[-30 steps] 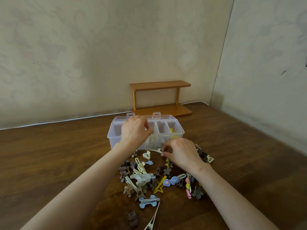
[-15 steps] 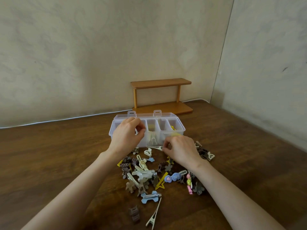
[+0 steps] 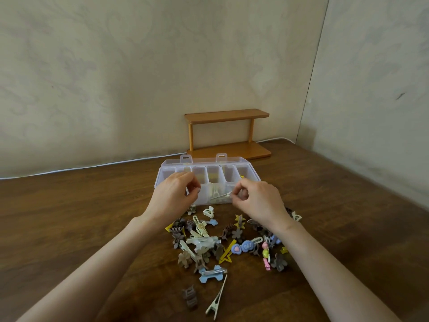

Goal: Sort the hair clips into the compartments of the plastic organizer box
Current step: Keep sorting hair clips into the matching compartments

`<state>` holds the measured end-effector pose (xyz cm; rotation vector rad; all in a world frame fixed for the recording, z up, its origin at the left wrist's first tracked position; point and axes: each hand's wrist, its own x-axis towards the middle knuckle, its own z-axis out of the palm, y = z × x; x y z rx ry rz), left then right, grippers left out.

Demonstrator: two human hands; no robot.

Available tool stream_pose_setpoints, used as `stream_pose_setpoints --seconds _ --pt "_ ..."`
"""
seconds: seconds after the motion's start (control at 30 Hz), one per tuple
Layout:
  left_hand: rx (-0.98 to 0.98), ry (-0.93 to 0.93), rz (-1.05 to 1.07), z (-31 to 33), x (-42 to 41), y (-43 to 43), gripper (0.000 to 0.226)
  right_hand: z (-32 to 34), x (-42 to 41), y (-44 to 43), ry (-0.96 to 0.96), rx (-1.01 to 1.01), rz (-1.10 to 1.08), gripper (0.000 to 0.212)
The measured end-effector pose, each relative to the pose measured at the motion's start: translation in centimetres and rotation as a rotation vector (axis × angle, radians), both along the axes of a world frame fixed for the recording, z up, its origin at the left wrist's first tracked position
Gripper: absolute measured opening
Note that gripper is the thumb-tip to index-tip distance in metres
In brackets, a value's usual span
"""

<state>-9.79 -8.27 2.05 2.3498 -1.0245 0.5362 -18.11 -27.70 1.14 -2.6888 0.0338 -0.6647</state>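
Two hands raised before our clear organizer box point(image 3: 246, 162), our right hand point(image 3: 260, 202) pinching a slim pale clip point(image 3: 221, 196) in front of its near wall, our left hand point(image 3: 173, 198) curled alongside, whether it holds anything we cannot tell, loose hair clips point(image 3: 204, 242) heaped on the table point(image 3: 69, 217) beneath our wrists

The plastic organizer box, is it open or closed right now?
Open: the compartments of the organizer box show from above, and its lid sits swung back behind them.

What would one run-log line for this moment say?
stage: sorting | right hand: pinches slim clip at organizer box front | left hand: curled beside it, hold unclear | clip pile: unsorted on table
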Motion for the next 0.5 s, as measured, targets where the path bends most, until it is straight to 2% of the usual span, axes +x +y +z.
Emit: stream_pose_setpoints --seconds 0.37,0.5 --pt "0.154 0.077 -0.018 -1.2 -0.4 1.0 0.005 0.1 -0.1 -0.3 -0.084 0.225 0.051 0.006" --pt "0.171 0.108 -0.083 -0.7 -0.7 1.0 0.005 0.2 0.2 -0.5 -0.21 0.33 0.043 0.003"
